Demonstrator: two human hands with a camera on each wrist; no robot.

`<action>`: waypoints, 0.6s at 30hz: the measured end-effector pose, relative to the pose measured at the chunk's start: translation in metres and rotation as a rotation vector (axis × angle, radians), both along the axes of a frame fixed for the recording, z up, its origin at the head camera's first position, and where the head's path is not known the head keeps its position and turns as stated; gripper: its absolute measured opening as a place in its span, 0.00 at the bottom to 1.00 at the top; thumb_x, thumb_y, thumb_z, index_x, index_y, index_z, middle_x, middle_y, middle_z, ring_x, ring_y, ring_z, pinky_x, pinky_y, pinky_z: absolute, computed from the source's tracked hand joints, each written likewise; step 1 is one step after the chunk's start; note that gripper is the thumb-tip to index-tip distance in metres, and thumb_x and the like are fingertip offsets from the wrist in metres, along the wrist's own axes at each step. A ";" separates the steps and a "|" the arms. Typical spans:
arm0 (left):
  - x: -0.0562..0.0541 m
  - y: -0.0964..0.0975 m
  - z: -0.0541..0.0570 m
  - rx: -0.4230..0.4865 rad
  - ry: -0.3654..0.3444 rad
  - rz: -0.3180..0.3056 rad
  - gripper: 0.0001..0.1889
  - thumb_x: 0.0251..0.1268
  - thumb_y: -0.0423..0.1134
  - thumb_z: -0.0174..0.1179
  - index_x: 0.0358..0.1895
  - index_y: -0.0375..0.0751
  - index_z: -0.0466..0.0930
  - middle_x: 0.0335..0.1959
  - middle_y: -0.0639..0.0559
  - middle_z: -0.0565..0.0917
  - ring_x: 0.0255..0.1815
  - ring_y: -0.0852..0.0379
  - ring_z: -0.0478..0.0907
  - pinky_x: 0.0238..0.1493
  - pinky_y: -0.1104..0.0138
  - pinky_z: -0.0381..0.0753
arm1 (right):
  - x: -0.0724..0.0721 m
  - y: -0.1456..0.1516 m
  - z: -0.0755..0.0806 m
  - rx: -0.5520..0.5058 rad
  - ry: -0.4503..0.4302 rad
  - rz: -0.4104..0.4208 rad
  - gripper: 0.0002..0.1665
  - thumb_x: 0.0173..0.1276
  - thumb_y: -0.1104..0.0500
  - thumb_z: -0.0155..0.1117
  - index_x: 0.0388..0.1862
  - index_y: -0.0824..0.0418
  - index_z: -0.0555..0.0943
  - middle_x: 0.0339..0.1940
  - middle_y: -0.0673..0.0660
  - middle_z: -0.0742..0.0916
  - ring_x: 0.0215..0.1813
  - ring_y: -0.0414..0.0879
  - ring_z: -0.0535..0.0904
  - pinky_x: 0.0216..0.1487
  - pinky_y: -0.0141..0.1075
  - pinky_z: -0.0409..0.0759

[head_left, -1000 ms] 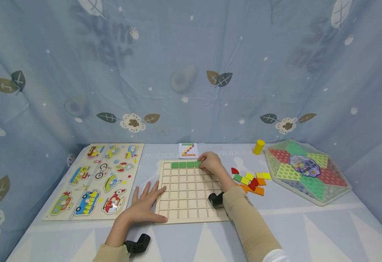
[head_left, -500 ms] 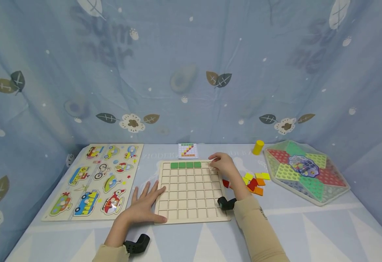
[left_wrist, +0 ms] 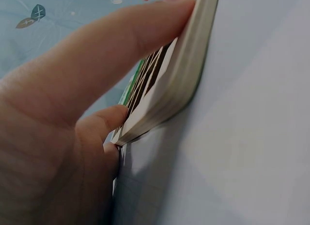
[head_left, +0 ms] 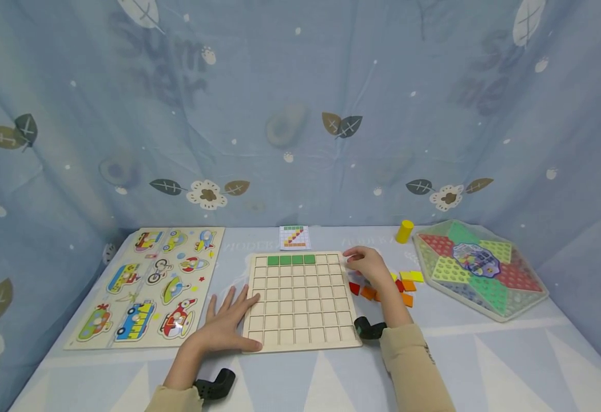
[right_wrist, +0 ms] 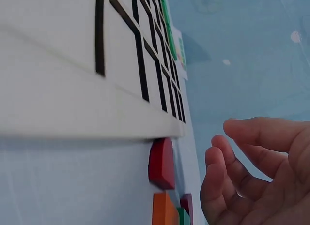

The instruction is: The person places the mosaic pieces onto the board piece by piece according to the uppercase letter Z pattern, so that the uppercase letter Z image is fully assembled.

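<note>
A pale wooden grid board [head_left: 300, 309] lies at the middle of the table, with several green square tiles [head_left: 286, 260] side by side in its top row. My left hand [head_left: 223, 332] rests spread on the board's left edge. In the left wrist view the thumb [left_wrist: 111, 46] lies along the near corner of the board. Just off the upper right corner hovers my right hand [head_left: 372, 266], fingers loosely bent and nothing held between them, as the right wrist view shows. Below it are loose red [right_wrist: 162, 164], orange [right_wrist: 164, 210] and yellow [head_left: 410, 276] pieces, partly hidden by hand and forearm.
Behind the board lies a small pattern card [head_left: 295, 237]. A vehicle puzzle board [head_left: 197, 292] covers the table's left side. On the right are a yellow cylinder [head_left: 405, 231] and a hexagonal Chinese checkers box [head_left: 477, 269]. A patterned curtain [head_left: 300, 189] hangs at the back.
My right hand has left the last green tile in the top row and moved right, past the board's upper right corner toward the loose pieces. My left hand has stayed in place.
</note>
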State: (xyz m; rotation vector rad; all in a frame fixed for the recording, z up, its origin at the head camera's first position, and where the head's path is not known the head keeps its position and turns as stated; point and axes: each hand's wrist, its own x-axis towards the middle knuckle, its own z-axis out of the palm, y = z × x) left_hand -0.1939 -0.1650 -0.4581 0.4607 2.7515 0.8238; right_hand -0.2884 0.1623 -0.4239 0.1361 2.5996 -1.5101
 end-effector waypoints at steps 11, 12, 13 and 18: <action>0.000 0.000 0.001 -0.002 -0.003 0.000 0.56 0.30 0.65 0.70 0.70 0.45 0.59 0.74 0.42 0.47 0.73 0.37 0.32 0.63 0.40 0.20 | 0.003 0.024 -0.003 0.135 -0.038 0.001 0.16 0.53 0.75 0.58 0.42 0.66 0.80 0.37 0.59 0.81 0.37 0.50 0.73 0.33 0.34 0.76; 0.000 0.001 0.001 -0.003 -0.004 0.001 0.56 0.30 0.65 0.70 0.70 0.45 0.59 0.74 0.42 0.47 0.73 0.37 0.32 0.63 0.39 0.20 | 0.004 0.026 -0.003 0.161 -0.051 0.001 0.17 0.51 0.76 0.58 0.40 0.65 0.80 0.37 0.59 0.81 0.37 0.51 0.72 0.32 0.33 0.75; 0.000 0.001 0.001 -0.003 -0.004 0.000 0.56 0.30 0.65 0.70 0.70 0.44 0.59 0.74 0.42 0.46 0.73 0.37 0.32 0.63 0.40 0.20 | 0.004 0.028 -0.003 0.185 -0.065 0.001 0.18 0.50 0.77 0.58 0.39 0.65 0.80 0.37 0.59 0.81 0.36 0.51 0.72 0.31 0.33 0.75; -0.001 0.001 0.001 -0.003 0.000 0.003 0.56 0.30 0.64 0.70 0.69 0.44 0.60 0.74 0.42 0.47 0.73 0.36 0.33 0.63 0.39 0.20 | 0.006 0.033 -0.002 0.240 -0.114 -0.004 0.17 0.49 0.77 0.61 0.37 0.63 0.80 0.38 0.58 0.82 0.35 0.51 0.72 0.30 0.33 0.74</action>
